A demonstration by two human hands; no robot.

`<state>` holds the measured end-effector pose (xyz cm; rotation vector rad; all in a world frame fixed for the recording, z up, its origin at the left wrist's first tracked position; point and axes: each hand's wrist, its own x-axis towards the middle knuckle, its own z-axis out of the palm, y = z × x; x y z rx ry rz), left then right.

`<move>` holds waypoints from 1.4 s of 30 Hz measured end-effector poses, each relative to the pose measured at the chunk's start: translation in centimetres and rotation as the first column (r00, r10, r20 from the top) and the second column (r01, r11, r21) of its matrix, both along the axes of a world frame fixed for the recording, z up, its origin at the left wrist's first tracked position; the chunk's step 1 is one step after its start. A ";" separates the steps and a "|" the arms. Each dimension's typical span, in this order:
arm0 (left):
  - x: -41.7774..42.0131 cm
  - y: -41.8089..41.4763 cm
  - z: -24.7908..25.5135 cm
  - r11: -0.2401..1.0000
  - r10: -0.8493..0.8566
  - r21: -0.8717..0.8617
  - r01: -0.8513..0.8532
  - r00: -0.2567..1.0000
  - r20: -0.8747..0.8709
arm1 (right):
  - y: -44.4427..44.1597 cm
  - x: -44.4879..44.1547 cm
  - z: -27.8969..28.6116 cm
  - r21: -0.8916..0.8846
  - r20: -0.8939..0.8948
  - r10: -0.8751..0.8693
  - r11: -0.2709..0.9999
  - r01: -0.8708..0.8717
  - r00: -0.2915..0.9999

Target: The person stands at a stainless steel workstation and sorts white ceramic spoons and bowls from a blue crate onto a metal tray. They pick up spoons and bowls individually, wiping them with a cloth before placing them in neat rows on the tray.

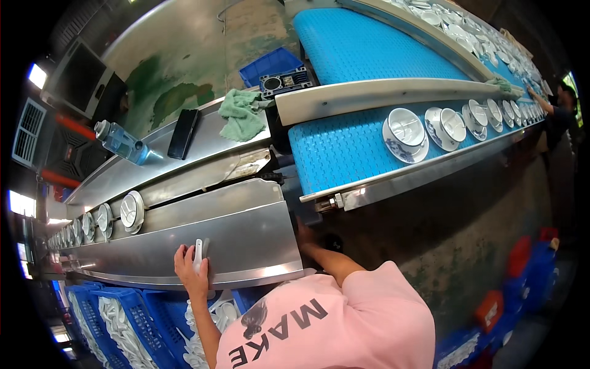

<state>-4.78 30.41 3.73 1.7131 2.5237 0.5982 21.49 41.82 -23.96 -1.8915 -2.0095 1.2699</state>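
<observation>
My left hand [191, 272] is over the near part of the stainless steel table [249, 235], holding a white ceramic spoon [198, 253] between thumb and fingers, its handle pointing away from me. My right hand [306, 237] hangs low past the table's right end, dark and partly hidden, so its fingers cannot be made out. Left of centre, white bowls on saucers [132, 212] stand in a row on a narrow line running away. To the right, patterned bowls on saucers [405, 133] line the blue conveyor belt [336, 152].
Blue crates [133, 318] of white spoons stand below the table's near edge. A green cloth [242, 115], a phone [183, 133] and a water bottle [122, 143] lie on the far ledge. Another person [560, 108] is at the far right, beside a belt heaped with white crockery [461, 37].
</observation>
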 end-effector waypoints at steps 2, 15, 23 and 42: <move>0.6 0.5 0.2 1.000 0.021 -0.002 -0.021 1.000 -0.010 | 0.1 0.4 -0.6 0.068 -0.016 0.048 0.997 -0.047 0.999; -0.2 -0.4 -1.1 1.000 -0.009 -0.007 0.009 0.999 -0.042 | 17.6 19.9 30.4 0.524 -0.108 -0.365 0.769 0.365 0.925; -1.0 -1.1 -2.1 0.999 -0.030 0.035 0.032 0.998 -0.060 | 23.3 23.2 27.7 0.419 0.255 -0.401 0.866 0.273 0.880; -10.5 3.9 -2.0 0.703 0.426 0.217 -0.678 0.645 0.635 | 14.7 -28.6 24.8 0.306 -0.615 0.331 0.937 -0.170 0.716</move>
